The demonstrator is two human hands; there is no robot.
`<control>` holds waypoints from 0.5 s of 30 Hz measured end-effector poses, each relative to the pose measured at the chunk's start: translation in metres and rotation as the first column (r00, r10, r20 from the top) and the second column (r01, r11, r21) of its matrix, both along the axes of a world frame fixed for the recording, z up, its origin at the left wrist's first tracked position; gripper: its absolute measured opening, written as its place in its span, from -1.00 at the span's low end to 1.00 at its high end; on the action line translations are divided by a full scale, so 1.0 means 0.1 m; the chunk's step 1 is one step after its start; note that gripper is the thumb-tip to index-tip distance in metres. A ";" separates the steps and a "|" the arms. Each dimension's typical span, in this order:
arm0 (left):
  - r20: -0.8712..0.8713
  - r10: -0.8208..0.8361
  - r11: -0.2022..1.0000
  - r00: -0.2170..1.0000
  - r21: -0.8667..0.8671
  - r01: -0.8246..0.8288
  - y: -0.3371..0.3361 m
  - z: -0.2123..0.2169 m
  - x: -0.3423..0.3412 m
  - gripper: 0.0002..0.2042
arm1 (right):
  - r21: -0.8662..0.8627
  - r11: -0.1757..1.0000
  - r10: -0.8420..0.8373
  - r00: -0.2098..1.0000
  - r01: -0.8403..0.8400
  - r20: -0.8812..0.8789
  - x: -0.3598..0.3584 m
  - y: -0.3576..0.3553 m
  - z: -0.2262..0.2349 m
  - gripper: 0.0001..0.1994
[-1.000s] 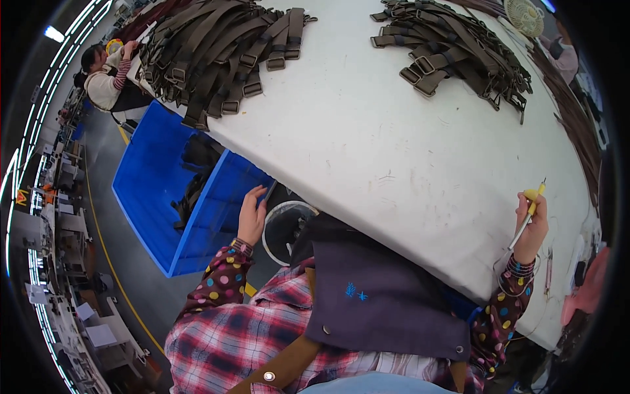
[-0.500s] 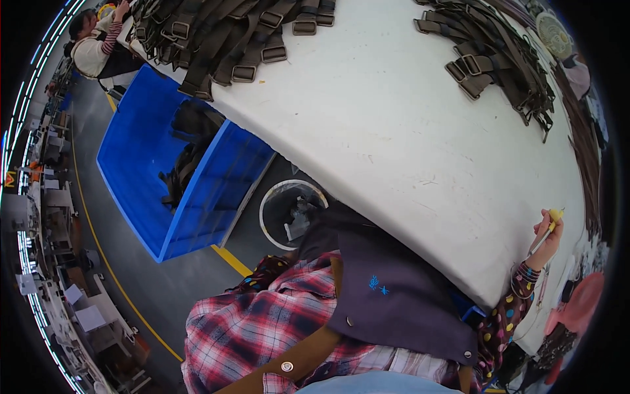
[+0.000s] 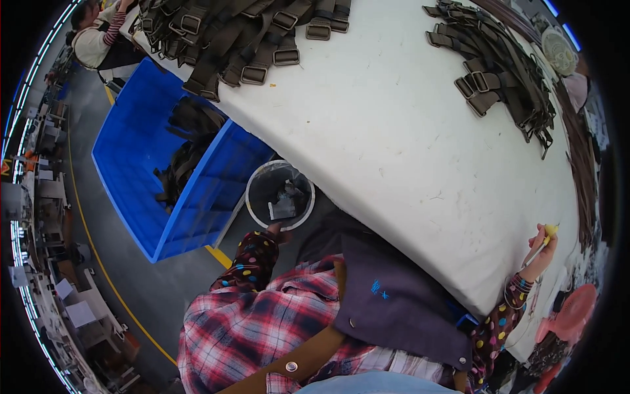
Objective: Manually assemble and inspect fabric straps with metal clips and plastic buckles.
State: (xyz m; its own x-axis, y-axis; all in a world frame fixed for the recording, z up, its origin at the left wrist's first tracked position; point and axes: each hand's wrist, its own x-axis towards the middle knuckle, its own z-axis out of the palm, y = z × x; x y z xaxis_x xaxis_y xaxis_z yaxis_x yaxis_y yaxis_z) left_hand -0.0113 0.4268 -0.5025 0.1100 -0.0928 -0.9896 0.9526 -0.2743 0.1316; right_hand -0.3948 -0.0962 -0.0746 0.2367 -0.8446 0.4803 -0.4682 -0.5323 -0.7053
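My right hand [image 3: 541,251] is closed round a small tool [image 3: 550,232] with a yellow end and a thin metal shaft, over the table's right edge. Its exact kind is not clear. Down at my left side, my left hand [image 3: 281,234] hangs beside the rim of a round bin [image 3: 248,200] with grey scraps inside. Its fingers look loosely apart, and nothing shows in them. On the white table [image 3: 394,144] lie dark webbing straps with metal buckles: a large heap [image 3: 239,39] at the far left and a smaller bundle [image 3: 502,75] at the far right.
A big blue crate [image 3: 216,177] holding some dark straps stands left of the table, beside the bin. Long brown strips [image 3: 577,157] run along the table's right side. A pink rounded object [image 3: 577,312] is at the lower right. Another person [image 3: 95,46] works at far left.
My left hand has come out from beside my body to the bin's rim. My right hand stays on the tool, slightly lower in view. The whole view has shifted a little.
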 end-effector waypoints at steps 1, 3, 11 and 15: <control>0.027 0.014 1.000 1.000 0.010 -0.014 0.21 0.02 0.10 -0.61 | 0.010 1.000 0.014 1.000 -0.014 0.027 0.05 0.00 0.00 -0.85; 0.319 -0.714 0.699 0.623 0.364 0.615 0.60 0.12 0.27 -0.65 | 0.025 0.996 0.085 0.989 -0.088 0.119 0.17 0.01 0.01 -0.85; 0.951 -0.010 0.987 -0.310 -0.041 -0.158 -0.98 2.48 0.57 -0.66 | 0.046 0.997 0.049 0.991 -0.056 0.126 0.20 0.29 0.17 -0.89; 0.506 0.269 0.962 -0.820 -0.104 0.251 -1.59 4.13 0.43 -0.78 | 0.120 0.973 0.171 0.963 -0.199 0.207 0.55 0.49 0.48 -0.84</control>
State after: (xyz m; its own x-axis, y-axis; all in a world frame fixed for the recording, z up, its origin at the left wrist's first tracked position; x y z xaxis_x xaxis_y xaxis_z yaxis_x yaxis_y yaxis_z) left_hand 0.0318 0.2679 -0.0897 0.3958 -0.1010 0.9128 -0.9175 -0.0027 0.3976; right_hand -0.3403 -0.0472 -0.0269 0.3090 -0.8560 0.4144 -0.2177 -0.4879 -0.8453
